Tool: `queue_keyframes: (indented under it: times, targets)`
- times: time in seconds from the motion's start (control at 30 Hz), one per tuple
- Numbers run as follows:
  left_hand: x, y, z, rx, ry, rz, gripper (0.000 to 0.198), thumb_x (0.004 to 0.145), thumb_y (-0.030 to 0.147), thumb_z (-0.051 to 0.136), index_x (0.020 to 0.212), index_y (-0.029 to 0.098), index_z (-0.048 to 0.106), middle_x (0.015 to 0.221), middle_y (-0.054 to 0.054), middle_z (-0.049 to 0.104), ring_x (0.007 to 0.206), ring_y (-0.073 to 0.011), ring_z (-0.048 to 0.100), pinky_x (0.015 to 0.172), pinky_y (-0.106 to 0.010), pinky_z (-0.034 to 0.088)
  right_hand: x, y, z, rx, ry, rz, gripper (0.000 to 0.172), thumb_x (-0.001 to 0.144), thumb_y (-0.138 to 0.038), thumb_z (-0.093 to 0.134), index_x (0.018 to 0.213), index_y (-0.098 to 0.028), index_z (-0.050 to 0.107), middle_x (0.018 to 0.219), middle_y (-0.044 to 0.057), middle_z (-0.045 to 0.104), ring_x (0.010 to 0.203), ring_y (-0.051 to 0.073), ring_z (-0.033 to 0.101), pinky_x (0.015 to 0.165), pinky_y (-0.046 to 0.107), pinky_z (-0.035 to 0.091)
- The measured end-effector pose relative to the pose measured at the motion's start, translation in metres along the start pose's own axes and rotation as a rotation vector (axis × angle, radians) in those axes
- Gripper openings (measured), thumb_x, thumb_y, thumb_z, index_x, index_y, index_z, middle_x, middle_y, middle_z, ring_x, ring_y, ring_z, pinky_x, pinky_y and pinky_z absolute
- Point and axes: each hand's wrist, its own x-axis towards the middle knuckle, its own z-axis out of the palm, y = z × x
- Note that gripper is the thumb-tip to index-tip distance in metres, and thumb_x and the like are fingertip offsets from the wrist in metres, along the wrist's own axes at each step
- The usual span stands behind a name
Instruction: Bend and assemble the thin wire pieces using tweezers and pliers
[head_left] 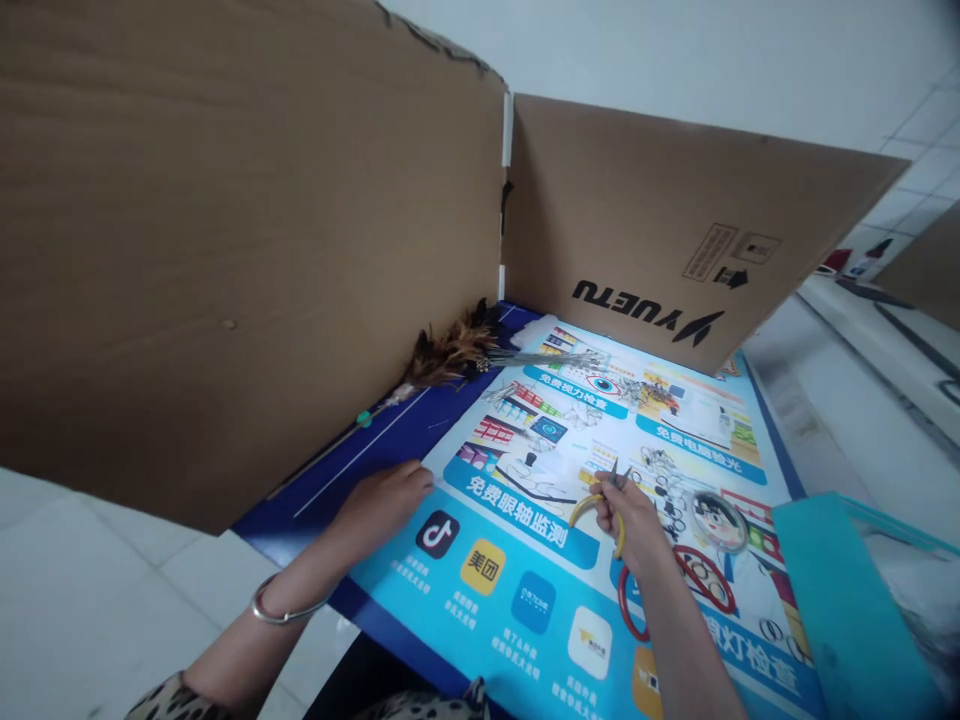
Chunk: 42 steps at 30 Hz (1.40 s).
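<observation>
My right hand (634,515) is closed around a small pair of pliers with yellow handles (583,508). Their dark, pointed jaws stick up past my fingers, slightly apart. My left hand (390,505) lies at the left edge of the printed poster (480,590), with its fingers curled in; whatever they hold, if anything, is hidden. Partly behind my right forearm is a tool with red loop handles (705,578), probably scissors. Near it are a round clear dish (718,520) and several small dark rings (670,505).
Cardboard panels stand along the left (247,240) and back (637,220). Brown feathers (450,345) on a stick lean by the left panel, beside a bundle of thin wires (540,358). A teal box (847,600) holding clear plastic sits at the right edge.
</observation>
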Motion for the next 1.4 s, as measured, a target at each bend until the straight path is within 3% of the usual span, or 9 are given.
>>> queue_keyframes:
  times: [0.13,0.33,0.6,0.8,1.07,1.27,1.4]
  targets:
    - [-0.008,-0.023,-0.011,0.133,0.009,-0.186,0.022,0.089,0.025,0.035,0.087,0.019,0.056,0.082,-0.004,0.056,0.075,-0.0161,0.057,0.06,-0.023,0.039,0.002,0.003,-0.002,-0.008,0.017,0.013,0.035,0.065,-0.038,0.071,0.092,-0.021,0.058,0.079,0.002,0.061,0.05,0.009,0.045,0.041,0.022,0.035]
    - [-0.004,-0.043,-0.013,0.201,0.087,-0.269,0.022,0.089,0.027,0.035,0.085,0.019,0.055,0.084,-0.005,0.059,0.076,-0.0171,0.059,0.06,-0.023,0.04,0.004,0.005,-0.003,-0.003,0.017,0.004,0.033,0.066,-0.038,0.071,0.092,-0.022,0.059,0.078,0.003,0.06,0.05,0.009,0.045,0.039,0.022,0.035]
    - [0.032,-0.049,-0.015,0.083,0.173,-0.185,0.019,0.087,0.027,0.042,0.095,0.019,0.056,0.09,-0.005,0.061,0.084,-0.0167,0.058,0.07,-0.024,0.043,0.003,0.003,-0.002,0.002,0.014,0.021,0.034,0.067,-0.038,0.071,0.094,-0.022,0.059,0.078,0.001,0.059,0.052,0.009,0.045,0.041,0.021,0.037]
    - [0.056,-0.048,0.001,-0.051,0.201,-0.049,0.023,0.086,0.023,0.043,0.099,0.021,0.062,0.094,-0.005,0.06,0.089,-0.0156,0.057,0.076,-0.024,0.043,0.002,0.003,-0.002,-0.022,0.024,0.01,0.039,0.067,-0.04,0.071,0.098,-0.019,0.058,0.08,0.001,0.059,0.052,0.007,0.045,0.041,0.019,0.037]
    - [0.053,-0.068,0.008,0.013,0.261,-0.21,0.02,0.085,0.024,0.046,0.089,0.02,0.065,0.087,-0.006,0.061,0.087,-0.0175,0.057,0.074,-0.025,0.042,0.003,0.004,-0.004,-0.077,0.036,0.009,0.038,0.071,-0.04,0.068,0.101,-0.019,0.057,0.081,0.001,0.058,0.052,0.006,0.044,0.041,0.018,0.037]
    - [0.053,-0.075,0.007,0.012,0.298,-0.25,0.021,0.085,0.028,0.045,0.087,0.02,0.065,0.089,-0.006,0.062,0.085,-0.0171,0.057,0.073,-0.025,0.042,0.006,0.005,-0.005,-0.082,0.023,0.023,0.04,0.07,-0.04,0.069,0.101,-0.02,0.056,0.081,0.002,0.058,0.052,0.006,0.044,0.04,0.017,0.037]
    - [0.053,-0.076,0.009,-0.06,0.392,-0.254,0.025,0.086,0.032,0.043,0.091,0.021,0.065,0.093,-0.005,0.063,0.088,-0.0176,0.057,0.079,-0.025,0.042,0.006,0.005,-0.002,-0.049,0.032,0.015,0.037,0.069,-0.039,0.07,0.098,-0.019,0.057,0.079,0.001,0.058,0.05,0.006,0.043,0.04,0.017,0.035]
